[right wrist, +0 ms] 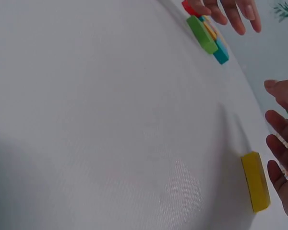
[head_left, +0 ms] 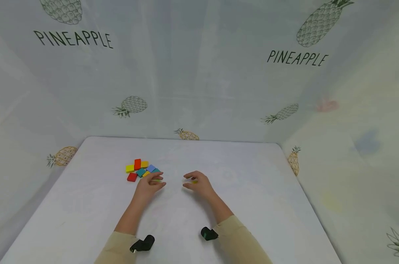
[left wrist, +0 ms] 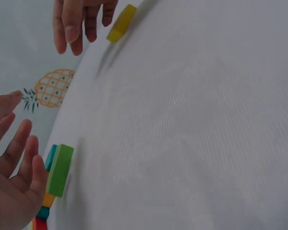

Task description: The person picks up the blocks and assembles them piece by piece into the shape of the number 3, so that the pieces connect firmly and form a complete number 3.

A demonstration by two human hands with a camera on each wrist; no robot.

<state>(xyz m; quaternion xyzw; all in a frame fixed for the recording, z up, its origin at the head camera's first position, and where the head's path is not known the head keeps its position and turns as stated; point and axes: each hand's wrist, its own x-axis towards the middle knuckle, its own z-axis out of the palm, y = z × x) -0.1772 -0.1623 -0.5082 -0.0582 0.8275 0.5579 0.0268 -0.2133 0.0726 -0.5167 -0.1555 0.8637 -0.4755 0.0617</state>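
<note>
My left hand (head_left: 147, 187) hovers at the near right side of a cluster of coloured blocks, its fingers loosely bent around empty air. Just beside it in the left wrist view, a green block (left wrist: 61, 170) lies on the table, apart from the fingers. Across a gap, my right hand (head_left: 200, 185) faces the left one, fingers relaxed and holding nothing. A yellow block (right wrist: 255, 182) lies below the right hand, mostly hidden by it in the head view. Behind the left hand are red (head_left: 132, 177), teal (head_left: 141, 172) and blue (head_left: 151, 168) blocks.
The white table (head_left: 252, 205) meets a pineapple-printed curtain (head_left: 199, 73) along its back edge. At the cluster's far side lie another red block (head_left: 137, 164) and a yellow block (head_left: 130, 168). Black wrist cameras (head_left: 147, 243) stick out from both sleeves.
</note>
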